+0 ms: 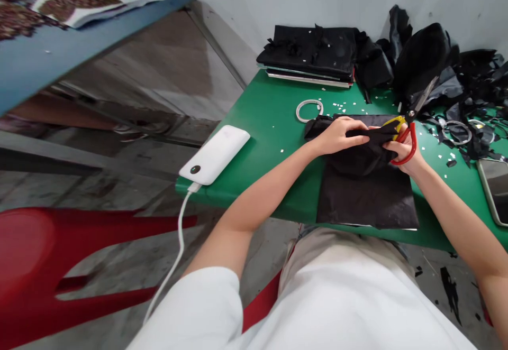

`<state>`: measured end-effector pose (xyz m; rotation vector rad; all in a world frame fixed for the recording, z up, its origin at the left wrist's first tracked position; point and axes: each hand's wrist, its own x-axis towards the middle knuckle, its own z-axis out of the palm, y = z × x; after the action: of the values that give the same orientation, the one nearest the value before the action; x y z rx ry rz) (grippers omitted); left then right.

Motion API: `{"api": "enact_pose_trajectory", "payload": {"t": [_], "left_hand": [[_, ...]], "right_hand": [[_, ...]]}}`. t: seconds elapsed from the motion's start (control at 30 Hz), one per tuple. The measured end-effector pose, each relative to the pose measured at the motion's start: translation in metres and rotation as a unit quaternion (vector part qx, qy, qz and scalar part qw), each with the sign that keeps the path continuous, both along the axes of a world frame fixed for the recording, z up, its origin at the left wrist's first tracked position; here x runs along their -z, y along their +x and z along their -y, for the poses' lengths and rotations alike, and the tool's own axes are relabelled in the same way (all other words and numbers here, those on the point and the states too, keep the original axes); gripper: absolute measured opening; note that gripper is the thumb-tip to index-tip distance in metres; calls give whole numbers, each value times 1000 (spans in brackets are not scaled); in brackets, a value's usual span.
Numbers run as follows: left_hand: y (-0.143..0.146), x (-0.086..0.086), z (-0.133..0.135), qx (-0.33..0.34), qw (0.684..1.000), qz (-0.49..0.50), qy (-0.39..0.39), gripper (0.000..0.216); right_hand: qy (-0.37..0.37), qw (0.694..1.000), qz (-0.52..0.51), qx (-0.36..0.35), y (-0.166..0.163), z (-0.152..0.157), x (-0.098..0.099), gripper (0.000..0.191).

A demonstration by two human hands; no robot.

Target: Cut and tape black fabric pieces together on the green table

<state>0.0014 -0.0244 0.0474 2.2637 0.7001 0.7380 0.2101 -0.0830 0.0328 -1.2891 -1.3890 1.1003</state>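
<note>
My white shirt (pixel 341 297) fills the space closest to me, and just past it the green counter (pixel 262 112) carries the work. The flat black piece (pixel 367 196) lies at the counter's near edge, right in front of my body, a thin pale line showing along its lower side. Above it bunches loose black material (pixel 357 159), and that is where both hands meet.

My left hand (pixel 343 134) pinches a fold of this material between thumb and fingers. My right hand (pixel 401 152) has the scissors (pixel 411 113) hooked by their red and yellow handles, blades aimed up and away from me; its fingertips are at the material too, though I can't tell how firmly they grip it.

I take the step in hand to be gathering and working the material by fingers, with the scissors parked rather than cutting. The next move, as I judge it, calls for the left pinch to hold the fold taut and for the right fingers to work freely without the handles snagging.

A tape ring (pixel 309 101) lies just beyond my left hand, and farther back sits a black-topped stack (pixel 313 48).
</note>
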Motion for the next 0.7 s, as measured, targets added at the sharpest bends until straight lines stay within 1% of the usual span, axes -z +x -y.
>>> {"api": "enact_pose_trajectory", "payload": {"t": [0.03,0.1,0.2,0.33,0.47,0.57,0.7], "left_hand": [[0,-1,0,-7,1000,10,-17,34],[-3,-3,-1,-33,998,37,-46,36],[-8,-7,-3,-77,992,85,-51,39],[-14,-10,-7,-110,987,115,-32,42],[-14,-8,-8,-160,979,123,19,45],[-13,-6,-8,-179,977,110,45,40],[-13,-3,-9,-183,978,86,46,31]], "right_hand": [[4,1000,-14,3,0,0,-1,37],[14,999,-32,16,1,-2,-2,38],[17,999,-35,35,6,-6,1,41],[19,998,-28,46,9,-9,5,39],[40,997,-33,64,8,-10,4,36],[47,996,-36,73,7,-11,3,36],[48,995,-40,77,7,-13,5,36]]}}
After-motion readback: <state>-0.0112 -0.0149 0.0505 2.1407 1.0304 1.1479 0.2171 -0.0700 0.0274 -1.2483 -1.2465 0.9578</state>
